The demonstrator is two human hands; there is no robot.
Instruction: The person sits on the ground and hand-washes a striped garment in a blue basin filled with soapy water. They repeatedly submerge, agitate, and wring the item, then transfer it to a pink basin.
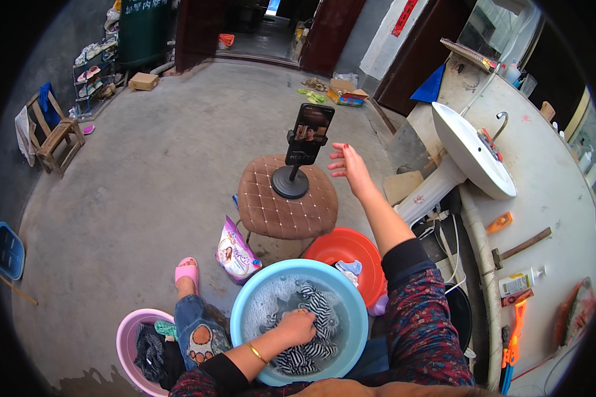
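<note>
My left hand (298,327) is closed on a black-and-white striped cloth garment (318,310) in a light blue basin (237,317). Cloudy, sudsy water (258,302) surrounds the cloth, and part of it lies under the surface. My right hand (348,167) is raised above the basin with its fingers apart and nothing in it. It is close to a smartphone (310,134), which a black stand (290,184) holds upright on a brown quilted stool (260,213); I see no contact between them.
A red basin (318,243) with small cloths stands behind the blue one. Left are a detergent bag (236,255) and a pink basin (124,342) of dark clothes. A white pedestal sink (449,129) stands at right. Farther off are a wooden chair (62,131) and a shoe rack (85,89).
</note>
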